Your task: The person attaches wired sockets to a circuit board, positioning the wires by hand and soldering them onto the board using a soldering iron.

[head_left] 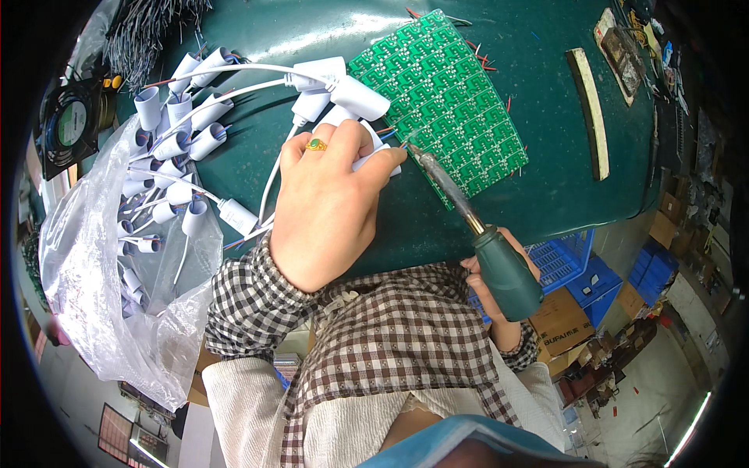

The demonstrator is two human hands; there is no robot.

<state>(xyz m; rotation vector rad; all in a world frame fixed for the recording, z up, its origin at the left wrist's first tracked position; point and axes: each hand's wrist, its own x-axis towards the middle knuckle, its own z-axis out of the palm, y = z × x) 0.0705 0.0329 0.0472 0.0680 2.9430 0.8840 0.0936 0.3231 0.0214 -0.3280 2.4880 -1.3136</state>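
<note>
Near the left edge of a green circuit board panel (pixel 445 93), my left hand (pixel 328 199) has its fingers closed round a white plastic sleeve (pixel 375 137). Thin coloured wires come out of the sleeve towards the board; the fingers partly hide it. My right hand (pixel 488 300) grips a soldering iron (pixel 505 273) by its green handle. The iron's tip meets the board's left edge, close to the wire ends and my left fingertips. Whether it touches a pad cannot be made out. More white sleeves with cables (pixel 360 97) lie just beyond my left hand, some overlapping the board.
Several wired white sleeves (pixel 209 143) pile up at the left, beside a clear plastic bag (pixel 117 288). Behind them are a black fan (pixel 72 125) and a wire bundle (pixel 152 35). A curved strip (pixel 589 113) and a dirty block (pixel 619 54) lie right on the green tabletop (pixel 546 203).
</note>
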